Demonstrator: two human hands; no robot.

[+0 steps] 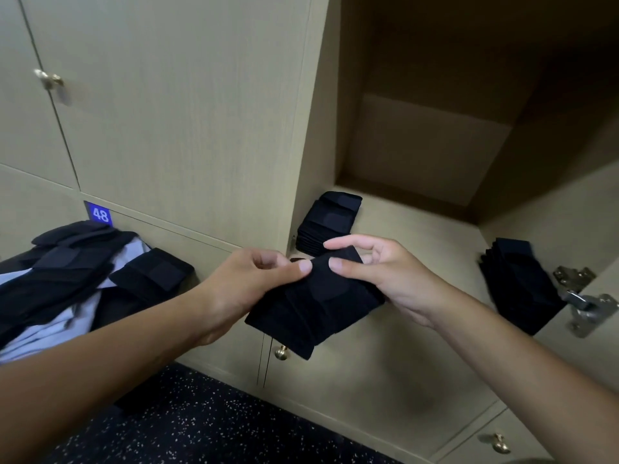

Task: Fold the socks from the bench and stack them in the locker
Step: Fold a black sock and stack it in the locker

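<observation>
A folded black sock (311, 303) hangs in the air in front of the open locker (418, 209). My left hand (248, 289) pinches its upper left edge between thumb and fingers. My right hand (378, 272) grips its upper right end, thumb on top and index finger raised. Inside the locker, a stack of folded black socks (328, 222) sits at the left front of the shelf. A reflection of a sock stack (519, 286) shows on the glossy door at the right. More black socks (67, 272) lie loose on the bench at the left.
A pale blue cloth (50, 329) lies under the loose socks. A closed locker door bears a blue tag 48 (99, 214). The open door's metal hinge (579, 299) juts out at the right. Brass knobs (282, 352) sit on the lower doors above a dark speckled floor (201, 430).
</observation>
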